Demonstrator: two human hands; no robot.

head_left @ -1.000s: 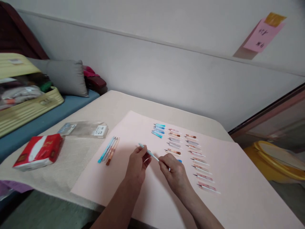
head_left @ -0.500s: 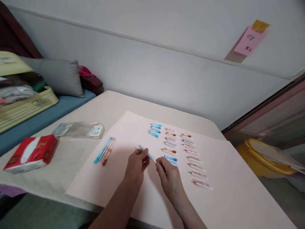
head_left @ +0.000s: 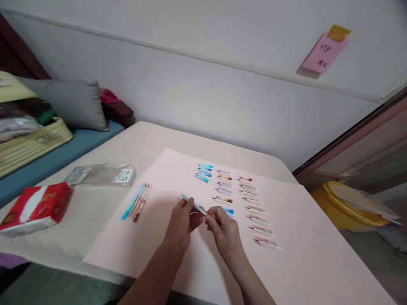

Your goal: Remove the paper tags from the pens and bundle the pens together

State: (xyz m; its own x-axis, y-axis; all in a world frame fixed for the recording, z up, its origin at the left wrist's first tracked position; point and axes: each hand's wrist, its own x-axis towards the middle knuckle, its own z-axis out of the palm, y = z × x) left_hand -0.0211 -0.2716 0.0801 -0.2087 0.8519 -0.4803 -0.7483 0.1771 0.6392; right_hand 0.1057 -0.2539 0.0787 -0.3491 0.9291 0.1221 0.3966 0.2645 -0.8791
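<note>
A pale blue pen point(head_left: 198, 208) is held slantwise above the pink sheet between my two hands. My left hand point(head_left: 182, 219) pinches its barrel between thumb and fingers, near the upper end. At the lower right end, my right hand point(head_left: 220, 222) is closed on the tip of the same pen; its fingertips partly hide that end. Just beyond my right hand lies a blue pen part point(head_left: 229, 210), partly covered. Left of my hands, several assembled pens point(head_left: 137, 202) with blue and brown ends rest side by side.
On the pink sheet point(head_left: 152, 254), pen parts stand in columns: blue ones point(head_left: 204, 168), a middle column point(head_left: 224, 189) and a right column point(head_left: 256, 208). A clear plastic bag point(head_left: 104, 176) and a red tissue pack point(head_left: 36, 207) lie left. A yellow tub point(head_left: 343, 207) stands on the right.
Both hands keep their hold on the pen. The left fingers beneath it have spread a little, and the view has shifted slightly to the right.
</note>
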